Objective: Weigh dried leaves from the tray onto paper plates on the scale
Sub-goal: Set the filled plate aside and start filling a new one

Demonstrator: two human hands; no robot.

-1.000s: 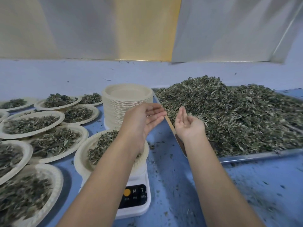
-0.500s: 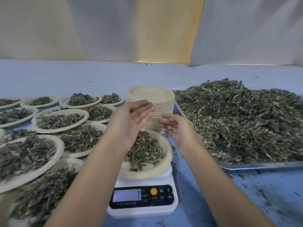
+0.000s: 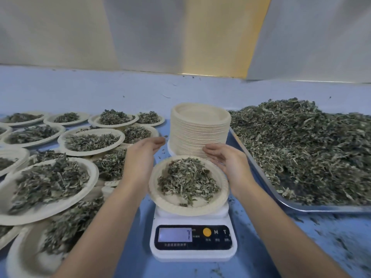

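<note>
A white digital scale (image 3: 192, 242) stands at the centre front, its display lit. On it rests a paper plate (image 3: 217, 199) holding a small heap of dried leaves (image 3: 187, 180). My left hand (image 3: 140, 157) hovers at the plate's left rim, palm turned inward, fingers apart. At the plate's right rim my right hand (image 3: 226, 161) curves likewise, fingers apart, just above the edge. Neither hand holds anything. The metal tray (image 3: 261, 173) on the right carries a big pile of dried leaves (image 3: 305, 149).
A tall stack of unused paper plates (image 3: 199, 131) stands just behind the scale. Several filled plates (image 3: 46, 183) crowd the left side of the blue table (image 3: 261, 247), some overlapping. Leaf crumbs litter the table surface. A pale wall rises at the back.
Both hands have come down and apart from in front of the plate stack to either side of the plate on the scale. The view has shifted so the scale sits centred.
</note>
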